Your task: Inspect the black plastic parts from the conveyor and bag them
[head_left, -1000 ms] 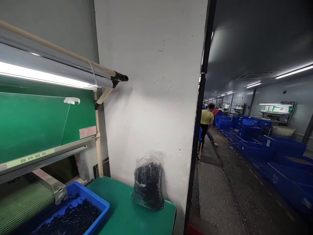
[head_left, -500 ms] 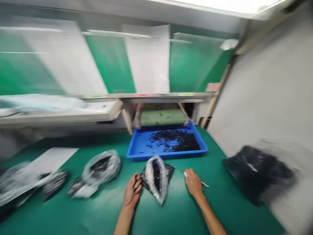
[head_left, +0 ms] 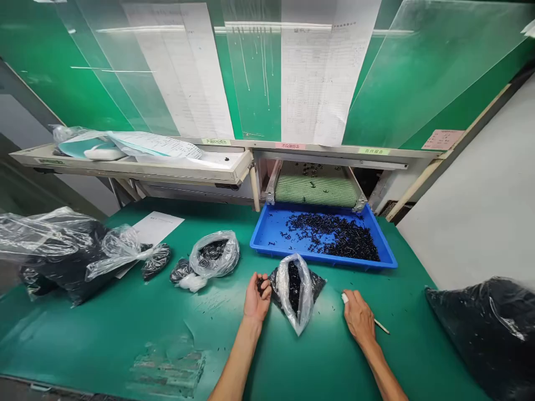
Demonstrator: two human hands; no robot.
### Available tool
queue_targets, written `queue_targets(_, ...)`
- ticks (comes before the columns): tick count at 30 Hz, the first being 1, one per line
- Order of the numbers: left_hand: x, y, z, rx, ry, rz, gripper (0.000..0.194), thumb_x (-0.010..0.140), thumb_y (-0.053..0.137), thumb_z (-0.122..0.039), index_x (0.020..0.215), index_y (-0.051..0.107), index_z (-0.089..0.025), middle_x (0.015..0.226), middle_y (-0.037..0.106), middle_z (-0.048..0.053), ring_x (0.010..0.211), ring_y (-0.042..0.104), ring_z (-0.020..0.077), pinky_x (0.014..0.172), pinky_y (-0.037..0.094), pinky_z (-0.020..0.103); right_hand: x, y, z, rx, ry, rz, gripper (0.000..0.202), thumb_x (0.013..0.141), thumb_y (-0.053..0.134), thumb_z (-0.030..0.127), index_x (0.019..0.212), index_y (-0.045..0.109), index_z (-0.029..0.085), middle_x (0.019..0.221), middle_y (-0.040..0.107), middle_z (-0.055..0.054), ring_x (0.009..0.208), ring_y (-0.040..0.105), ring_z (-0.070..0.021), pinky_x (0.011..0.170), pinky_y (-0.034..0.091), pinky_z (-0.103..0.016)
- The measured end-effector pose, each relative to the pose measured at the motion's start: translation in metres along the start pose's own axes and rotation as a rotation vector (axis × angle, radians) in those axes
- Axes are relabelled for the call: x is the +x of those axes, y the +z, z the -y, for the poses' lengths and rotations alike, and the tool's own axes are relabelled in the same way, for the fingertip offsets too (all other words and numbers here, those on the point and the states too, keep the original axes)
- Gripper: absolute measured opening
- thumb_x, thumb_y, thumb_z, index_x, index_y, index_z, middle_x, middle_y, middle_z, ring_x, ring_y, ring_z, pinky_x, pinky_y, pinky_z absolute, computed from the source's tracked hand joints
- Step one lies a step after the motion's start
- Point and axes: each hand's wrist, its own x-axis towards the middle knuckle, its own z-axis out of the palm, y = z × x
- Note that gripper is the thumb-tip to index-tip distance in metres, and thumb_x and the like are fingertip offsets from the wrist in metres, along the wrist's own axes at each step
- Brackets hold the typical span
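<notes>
My left hand (head_left: 257, 298) is palm up with curled fingers around some small black parts (head_left: 261, 285), just left of an open clear bag (head_left: 296, 292) with black parts inside. My right hand (head_left: 359, 314) rests knuckles up on the green table, right of that bag, closed on a thin white stick (head_left: 382, 326) whose ends show on either side of the hand. Beyond the bag lies a blue tray (head_left: 261, 236) with many small black parts heaped toward its right side.
A green conveyor belt (head_left: 315, 191) ends above the tray. Left are an open bag of black rings (head_left: 215, 253), a knotted bag (head_left: 156, 260), large bags (head_left: 75, 250) and paper (head_left: 161, 225). A big black-filled bag (head_left: 489, 328) stands right. A shelf (head_left: 234, 174) overhangs at back left.
The view has turned left and become sharper, so everything appears farther right. Both hands keep about the same places beside the open bag, still holding the black parts and the stick.
</notes>
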Motion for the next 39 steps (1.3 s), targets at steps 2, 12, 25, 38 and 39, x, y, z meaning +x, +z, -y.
queue_targets(2,-0.001,0.014,0.005,0.000,0.009,0.007,0.025,0.092,0.041,-0.025,0.072,0.052,-0.014,0.073,0.049,0.002,0.052,0.045,0.0049,0.034,0.029,0.012,0.000,-0.002,0.001,0.007,0.006,0.005,0.027,0.085,0.035,0.014,0.099,0.057,0.020,0.083,0.054,-0.004,0.065,0.050,-0.0152,0.058,0.034,-0.026)
queue_targets(12,0.006,0.047,0.067,0.305,-0.124,-0.027,0.011,0.076,0.062,-0.019,0.070,0.055,-0.013,0.070,0.053,0.003,0.050,0.046,0.0063,0.034,0.025,0.014,0.001,-0.009,0.006,0.018,0.055,0.020,0.025,0.082,0.040,0.011,0.097,0.059,0.021,0.082,0.054,-0.002,0.068,0.049,-0.0150,0.060,0.031,-0.026)
queue_targets(25,0.014,0.049,0.054,0.553,0.071,-0.108,0.011,0.068,0.068,-0.016,0.078,0.063,-0.011,0.074,0.060,0.003,0.053,0.050,0.0051,0.037,0.029,0.012,0.004,-0.014,0.008,0.045,0.120,0.057,0.027,0.081,0.041,0.007,0.095,0.061,0.021,0.082,0.054,-0.002,0.070,0.049,-0.0148,0.063,0.030,-0.026)
queue_targets(38,0.003,0.048,0.061,0.675,0.191,0.091,0.026,0.088,0.049,-0.032,0.090,0.068,-0.015,0.100,0.066,0.008,0.095,0.060,0.0162,0.085,0.046,0.024,0.004,-0.014,0.010,0.053,0.124,0.050,0.030,0.081,0.038,0.007,0.095,0.060,0.022,0.082,0.056,-0.002,0.068,0.049,-0.0142,0.063,0.031,-0.026)
queue_targets(39,0.002,0.048,0.061,0.738,0.216,0.121,0.023,0.087,0.052,-0.030,0.090,0.068,-0.015,0.101,0.066,0.008,0.098,0.059,0.0170,0.086,0.045,0.024,0.005,-0.014,0.010,0.051,0.122,0.041,0.030,0.081,0.038,0.007,0.095,0.060,0.022,0.082,0.056,-0.002,0.067,0.049,-0.0140,0.063,0.031,-0.026)
